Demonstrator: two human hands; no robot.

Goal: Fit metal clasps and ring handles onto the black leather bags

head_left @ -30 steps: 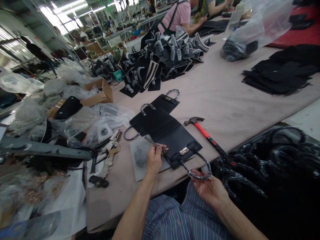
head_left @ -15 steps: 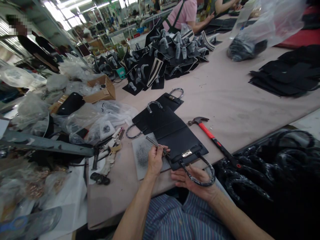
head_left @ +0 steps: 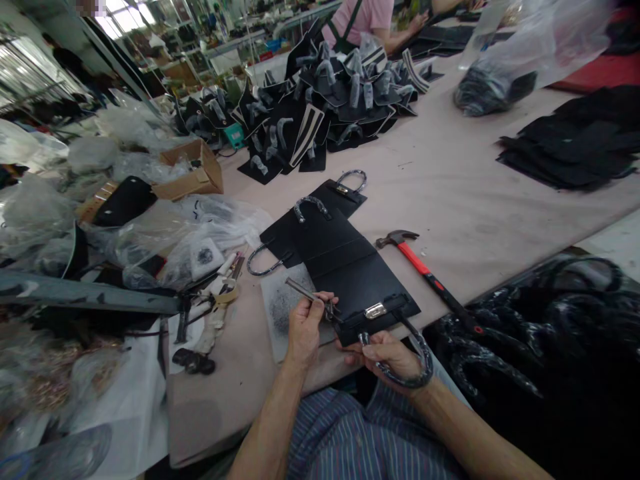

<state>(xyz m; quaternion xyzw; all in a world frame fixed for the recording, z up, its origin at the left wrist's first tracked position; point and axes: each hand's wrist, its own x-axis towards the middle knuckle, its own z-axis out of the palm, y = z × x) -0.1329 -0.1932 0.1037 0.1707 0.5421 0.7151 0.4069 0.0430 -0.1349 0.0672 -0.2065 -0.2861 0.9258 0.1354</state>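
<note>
A black leather bag panel (head_left: 350, 280) with a silver clasp (head_left: 375, 311) lies at the table's near edge. My left hand (head_left: 304, 325) is closed on a thin metal hand tool (head_left: 306, 292), its tip at the panel's near left corner. My right hand (head_left: 393, 357) grips the wrapped curved handle (head_left: 419, 363) fixed to the panel's near edge, fingers curled round its left end. Under the tool lies a grey pad (head_left: 283, 308).
A red-handled hammer (head_left: 425, 275) lies right of the panel. More black panels with handles (head_left: 330, 200) sit behind it, a big pile (head_left: 330, 107) farther back. Plastic bags and a cardboard box (head_left: 193, 177) crowd the left; a bin of black handles (head_left: 540, 333) stands right. A person in pink (head_left: 357, 23) works far off.
My right hand has moved left along the handle and closed round its left end at the panel's edge. My left hand keeps the tool at the same corner.
</note>
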